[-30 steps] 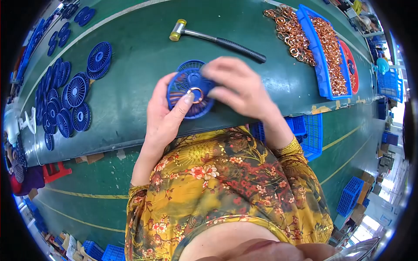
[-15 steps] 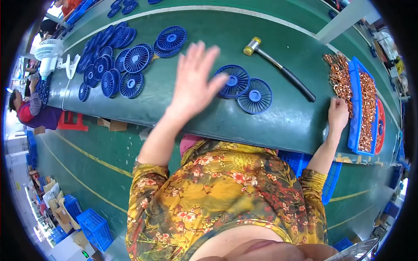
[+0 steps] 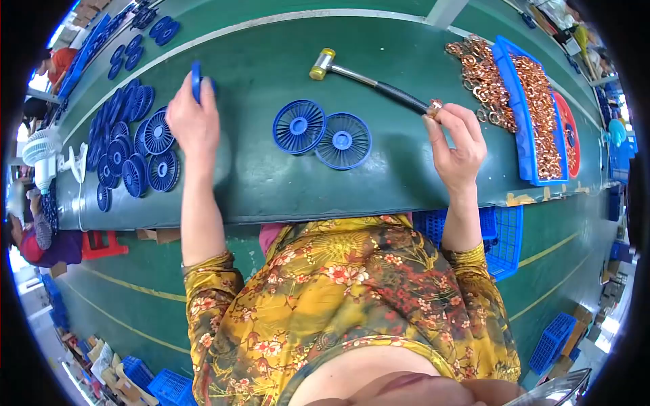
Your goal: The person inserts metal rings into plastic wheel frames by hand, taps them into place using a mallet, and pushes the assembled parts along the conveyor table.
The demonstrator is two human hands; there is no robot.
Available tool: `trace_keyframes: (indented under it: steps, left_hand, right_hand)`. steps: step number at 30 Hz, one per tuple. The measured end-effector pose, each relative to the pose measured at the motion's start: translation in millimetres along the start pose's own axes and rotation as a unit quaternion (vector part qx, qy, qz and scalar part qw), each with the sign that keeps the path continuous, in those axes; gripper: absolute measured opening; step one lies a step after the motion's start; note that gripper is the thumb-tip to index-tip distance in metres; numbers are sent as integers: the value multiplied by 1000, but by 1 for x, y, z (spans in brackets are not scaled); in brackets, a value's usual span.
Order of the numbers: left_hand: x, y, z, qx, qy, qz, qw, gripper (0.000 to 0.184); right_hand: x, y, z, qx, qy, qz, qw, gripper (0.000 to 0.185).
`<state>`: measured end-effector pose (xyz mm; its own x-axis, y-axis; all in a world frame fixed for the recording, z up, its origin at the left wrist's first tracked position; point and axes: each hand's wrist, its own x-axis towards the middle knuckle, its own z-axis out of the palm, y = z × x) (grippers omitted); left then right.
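Note:
My left hand (image 3: 194,118) grips a round blue fan grille (image 3: 196,82), seen edge-on above the table. Between the thumb and fingers of my right hand (image 3: 459,145) is a small copper-coloured ring (image 3: 434,107), held near the end of the hammer handle. The hammer (image 3: 379,86), with yellow faces and a black grip, lies on the green table. In front of my body two blue grilles overlap slightly, a left one (image 3: 298,126) and a right one (image 3: 342,140). Left of my left hand lies a pile of similar grilles (image 3: 122,145).
Loose copper rings (image 3: 484,81) lie beside a blue tray (image 3: 525,135) full of them, with a red basin (image 3: 567,125) beyond. A white clip fan (image 3: 44,152) stands at the left edge. A co-worker (image 3: 47,243) sits at the far left.
My left hand has moved left from above the table's middle and taken hold of a blue grille. My right hand has left the ring heap, carrying a copper ring. The camera view has shifted.

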<state>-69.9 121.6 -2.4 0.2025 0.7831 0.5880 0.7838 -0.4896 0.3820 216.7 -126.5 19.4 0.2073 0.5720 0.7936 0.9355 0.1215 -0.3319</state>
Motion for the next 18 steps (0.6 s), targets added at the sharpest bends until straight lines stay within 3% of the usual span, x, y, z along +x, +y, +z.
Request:
trace_keyframes:
  steps: [1,3,5,7,9,14,17,18]
  left_hand:
    - [-8,19,-6,-46,57,6,997,30]
    - [-30,56,-17,-188,49,-21,981,28]
    - [-52,91,-30,-386,-42,-97,916,32]
    - [-71,95,-22,-466,-141,-114,866,41]
    - [-82,108,-16,-559,-173,-143,798,45]
    - [-94,134,-25,-620,-220,-162,735,42]
    - [-93,140,-33,-574,-217,-108,782,40]
    - [-94,139,-30,-583,-219,-112,774,37]
  right_hand:
    - [2,-6,2,-2,6,-43,999,17]
    - [6,-19,6,27,-8,-75,997,22]
    - [11,-33,12,59,-22,-113,992,23]
    - [12,-44,19,84,-18,-129,988,25]
    - [14,-55,22,107,-18,-141,984,26]
    - [14,-64,35,114,-18,-150,982,23]
    - [13,-68,37,99,-82,-93,987,19]
    - [13,-72,39,98,-86,-67,989,14]
